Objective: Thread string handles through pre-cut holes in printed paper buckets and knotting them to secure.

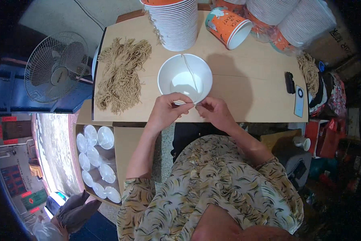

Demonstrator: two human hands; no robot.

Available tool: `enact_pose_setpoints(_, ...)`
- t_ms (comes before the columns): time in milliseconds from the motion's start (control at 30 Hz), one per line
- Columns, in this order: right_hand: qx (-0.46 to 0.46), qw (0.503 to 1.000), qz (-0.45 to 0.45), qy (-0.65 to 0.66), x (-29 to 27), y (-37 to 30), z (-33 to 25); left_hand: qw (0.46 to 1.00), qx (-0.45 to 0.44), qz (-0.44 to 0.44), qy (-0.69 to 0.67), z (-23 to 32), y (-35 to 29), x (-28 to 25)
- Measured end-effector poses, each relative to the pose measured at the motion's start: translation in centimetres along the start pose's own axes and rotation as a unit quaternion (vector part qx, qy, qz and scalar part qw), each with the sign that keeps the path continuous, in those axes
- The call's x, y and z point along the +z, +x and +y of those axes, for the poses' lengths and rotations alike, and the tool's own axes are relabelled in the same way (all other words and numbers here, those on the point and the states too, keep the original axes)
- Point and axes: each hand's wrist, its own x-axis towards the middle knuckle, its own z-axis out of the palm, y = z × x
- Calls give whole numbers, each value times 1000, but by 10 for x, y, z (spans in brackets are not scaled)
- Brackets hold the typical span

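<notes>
A white paper bucket (169, 78) stands upright at the front edge of the table, its mouth facing up. One thin tan cord (190, 69) runs from its far rim across the opening to the near rim. There, the fingertips of my left hand (166, 110) and my right hand (217, 113) meet, both pinched on the cord's near end. My fingers partly cover the near rim, so how the cord is fixed there is hidden. To the left lies a loose heap of tan cords (126, 76). Behind the bucket rises a tall stack of nested buckets (174, 26).
An orange printed bucket (224, 25) lies on its side at the back, near more bagged stacks (305, 20). A black object (289, 82) and a pale blue device (299, 100) lie at right. Left are a fan (58, 68) and a carton (128, 156) with clear plastic-wrapped stacks.
</notes>
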Motion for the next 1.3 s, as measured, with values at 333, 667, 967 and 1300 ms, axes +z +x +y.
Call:
enact_pose_setpoints(333, -192, 953, 1, -233, 4, -13, -20, 991, 3, 1, -133, -8, 1, 4)
enact_pose_setpoints(667, -261, 918, -40, -297, 0, -9, -36, 999, 28, 23, -34, 3, -4, -4)
enact_pose_setpoints(967, -256, 921, -29, -293, 1, -9, -38, 972, 7, -81, 221, 26, 7, -7)
enact_pose_setpoints(1300, -275, 922, -36, -271, 1, -3, -41, 995, 15, -91, 46, 10, 18, -12)
